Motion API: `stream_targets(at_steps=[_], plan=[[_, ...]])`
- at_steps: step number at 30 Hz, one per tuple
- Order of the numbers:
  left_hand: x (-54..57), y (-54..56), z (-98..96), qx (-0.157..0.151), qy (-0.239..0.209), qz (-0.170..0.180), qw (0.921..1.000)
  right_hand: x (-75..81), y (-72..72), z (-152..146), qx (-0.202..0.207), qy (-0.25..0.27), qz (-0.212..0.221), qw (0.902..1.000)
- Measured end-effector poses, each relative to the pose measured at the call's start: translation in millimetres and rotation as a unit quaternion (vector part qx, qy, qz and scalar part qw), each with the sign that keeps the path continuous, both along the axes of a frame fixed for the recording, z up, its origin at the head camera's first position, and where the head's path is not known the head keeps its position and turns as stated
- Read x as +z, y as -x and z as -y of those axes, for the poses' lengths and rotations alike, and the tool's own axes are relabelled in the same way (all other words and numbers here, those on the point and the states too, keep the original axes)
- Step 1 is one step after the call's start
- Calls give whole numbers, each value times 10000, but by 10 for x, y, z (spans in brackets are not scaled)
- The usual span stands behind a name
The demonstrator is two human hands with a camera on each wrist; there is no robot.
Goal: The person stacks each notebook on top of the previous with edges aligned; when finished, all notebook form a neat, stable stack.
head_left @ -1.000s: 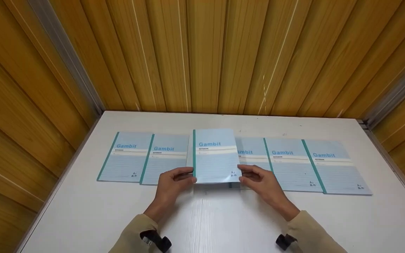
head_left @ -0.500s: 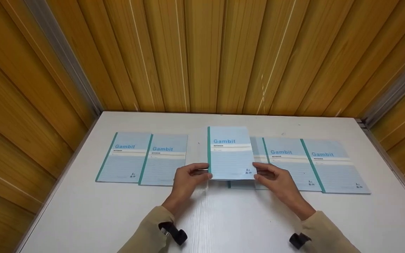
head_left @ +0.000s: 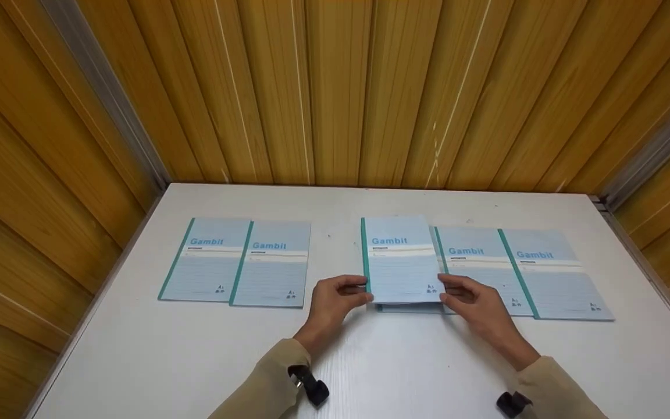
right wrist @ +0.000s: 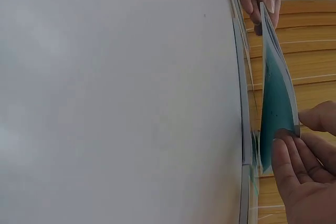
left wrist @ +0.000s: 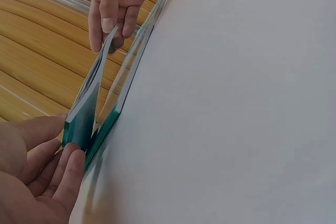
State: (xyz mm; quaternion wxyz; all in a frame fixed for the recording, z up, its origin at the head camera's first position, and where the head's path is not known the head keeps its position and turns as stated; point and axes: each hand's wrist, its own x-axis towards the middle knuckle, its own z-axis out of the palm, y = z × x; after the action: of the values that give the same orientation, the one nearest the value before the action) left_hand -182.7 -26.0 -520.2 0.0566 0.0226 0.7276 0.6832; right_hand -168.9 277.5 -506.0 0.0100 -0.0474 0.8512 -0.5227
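Note:
Both hands hold a light blue "Gambit" notebook (head_left: 403, 267) with a green spine, raised above the table. My left hand (head_left: 335, 302) pinches its spine edge near the lower corner. On the opposite edge, my right hand (head_left: 477, 305) grips the other lower corner between thumb and fingers. Beneath lies another notebook (head_left: 410, 309), mostly hidden, its lower edge peeking out. In the left wrist view a gap shows between the held notebook (left wrist: 86, 108) and the one below. The right wrist view shows the held notebook (right wrist: 278, 87) bending slightly, its underside greenish.
Two matching notebooks (head_left: 270, 265) lie overlapped on the left of the white table (head_left: 137, 349). Two more notebooks (head_left: 556, 276) lie at the right, side by side with the covered one. A wood-patterned wall (head_left: 335, 93) closes off the back, with similar panels at both sides.
Both hands have carried the notebook rightward from beside the left pair to over the covered notebook. Over the last half second it has also come lower, toward the notebook below.

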Motion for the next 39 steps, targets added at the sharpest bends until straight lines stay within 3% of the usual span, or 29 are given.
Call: stream_targets(at_steps=[6, 13, 24, 39], plan=[[-42, 30, -108, -51, 318, -105, 9994, -8, -21, -87, -65, -87, 91, 9999], [-78, 31, -174, -149, 715, -270, 9970, 19, -54, -130, -22, -626, 95, 9980], [-88, 9, -237, -36, 812, -520, 9953, 28, -40, -149, -33, -1239, 81, 9923], [-46, -35, -263, -26, 1173, -856, 9894, 39, -22, -158, -9, -1331, -74, 9911]])
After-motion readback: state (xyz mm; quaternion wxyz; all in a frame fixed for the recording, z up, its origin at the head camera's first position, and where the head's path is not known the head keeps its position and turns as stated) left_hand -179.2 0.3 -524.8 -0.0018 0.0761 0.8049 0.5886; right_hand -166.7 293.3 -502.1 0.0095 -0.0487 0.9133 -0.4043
